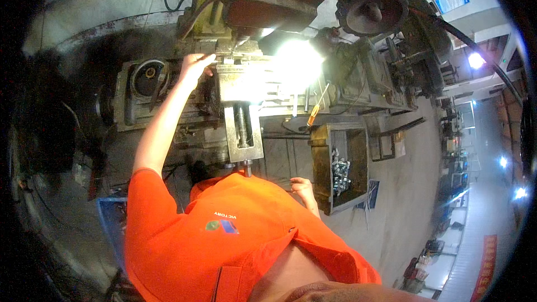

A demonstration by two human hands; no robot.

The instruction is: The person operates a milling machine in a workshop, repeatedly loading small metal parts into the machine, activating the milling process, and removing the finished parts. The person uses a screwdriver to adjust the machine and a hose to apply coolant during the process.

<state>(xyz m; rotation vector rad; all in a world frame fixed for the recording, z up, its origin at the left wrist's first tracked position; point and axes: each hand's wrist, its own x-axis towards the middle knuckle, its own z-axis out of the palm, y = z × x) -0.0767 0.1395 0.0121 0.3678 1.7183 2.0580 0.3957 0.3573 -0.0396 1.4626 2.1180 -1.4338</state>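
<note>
Left hand (197,68) at upper left end of machine vise (243,130), fingers bent toward it; can't tell if clamped on anything. Vise sits on machine table (127,113), screw end pointing toward person's orange shirt (184,246). Right hand (305,190) held low, just beside metal bin (321,176), fingers curled; grip unclear. Shiny metal parts (340,172) inside bin. Orange-handled screwdriver (314,114) right of vise, near bin. Lamp glare washes out area by vise.
</note>
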